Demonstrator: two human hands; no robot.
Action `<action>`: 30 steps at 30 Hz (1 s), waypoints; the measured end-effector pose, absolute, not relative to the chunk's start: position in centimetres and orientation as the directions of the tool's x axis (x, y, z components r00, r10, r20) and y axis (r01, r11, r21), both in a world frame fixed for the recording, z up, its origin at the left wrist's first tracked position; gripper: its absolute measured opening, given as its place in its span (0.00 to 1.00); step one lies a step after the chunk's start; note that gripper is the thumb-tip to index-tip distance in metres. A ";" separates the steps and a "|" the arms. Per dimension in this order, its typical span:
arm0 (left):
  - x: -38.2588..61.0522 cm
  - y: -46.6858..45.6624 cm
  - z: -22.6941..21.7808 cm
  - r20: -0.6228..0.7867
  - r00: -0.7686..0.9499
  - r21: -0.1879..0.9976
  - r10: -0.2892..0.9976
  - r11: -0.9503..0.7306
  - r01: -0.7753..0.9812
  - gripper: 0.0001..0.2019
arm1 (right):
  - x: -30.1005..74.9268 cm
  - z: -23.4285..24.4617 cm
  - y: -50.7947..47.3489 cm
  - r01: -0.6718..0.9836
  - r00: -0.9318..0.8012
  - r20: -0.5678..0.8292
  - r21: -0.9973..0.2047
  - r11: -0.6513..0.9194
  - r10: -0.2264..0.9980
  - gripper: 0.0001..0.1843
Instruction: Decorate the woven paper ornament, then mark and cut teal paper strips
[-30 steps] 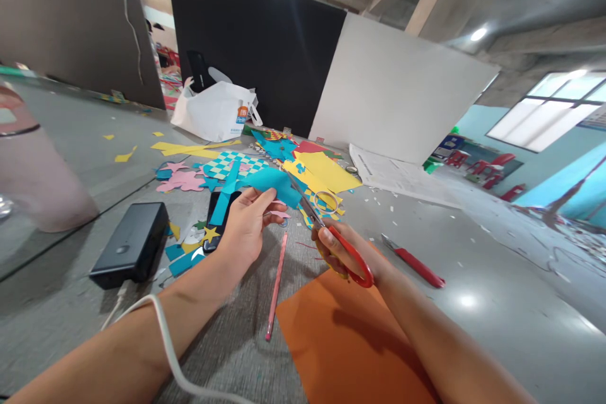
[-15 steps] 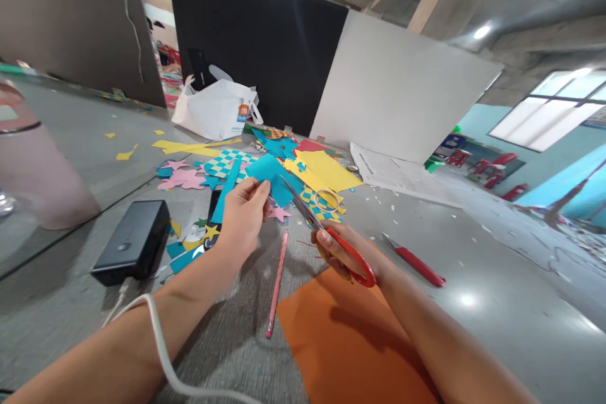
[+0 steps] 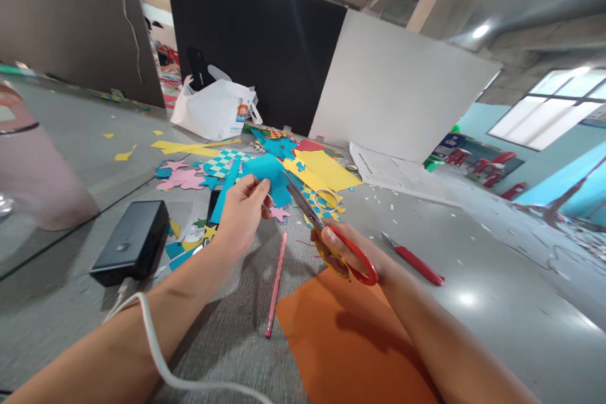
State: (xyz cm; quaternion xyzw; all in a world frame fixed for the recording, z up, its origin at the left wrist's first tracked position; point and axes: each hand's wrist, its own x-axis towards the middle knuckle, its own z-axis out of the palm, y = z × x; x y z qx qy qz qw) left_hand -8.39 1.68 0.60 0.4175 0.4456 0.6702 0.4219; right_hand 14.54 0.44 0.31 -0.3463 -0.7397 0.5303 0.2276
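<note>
- The grey floor [image 3: 473, 252] is stretching away in front of me, with white paper scraps lying across it on my right.
- A black board [image 3: 250, 44] and a white board [image 3: 402, 88] are standing side by side at the far edge of my work area.
- A grey mat [image 3: 227, 334] is lying under my forearms.
- An orange paper sheet [image 3: 341, 341] is lying below my right hand, partly on the mat.
- A white plastic bag [image 3: 213, 113] is standing in front of the black board, behind a pile of coloured paper [image 3: 199, 148].
- A black power bank [image 3: 132, 240] is sitting to the left of my left hand, and a white cable [image 3: 156, 353] is running across my left forearm.
- My left hand [image 3: 241, 211] is grasping a blue paper [image 3: 267, 178], pinching it between thumb and fingers above the pile.
- My right hand [image 3: 341, 246] is clenched around the red-handled scissors [image 3: 322, 227], holding the blades slightly open with their tips just beside the blue paper.
- A red utility knife [image 3: 416, 262] is lying on the floor to the right of my right hand.
- A pink pencil [image 3: 276, 284] is lying on the mat between my hands, just past the orange paper sheet's corner.
- A small pink paper star [image 3: 279, 213] is lying just below the blue paper.
</note>
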 end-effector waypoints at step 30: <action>-8.0 1.4 0.9 0.146 -0.066 0.970 0.987 -0.156 -0.187 0.17 | 14.7 0.2 0.6 0.266 -0.662 -0.025 -0.942 0.204 0.749 0.38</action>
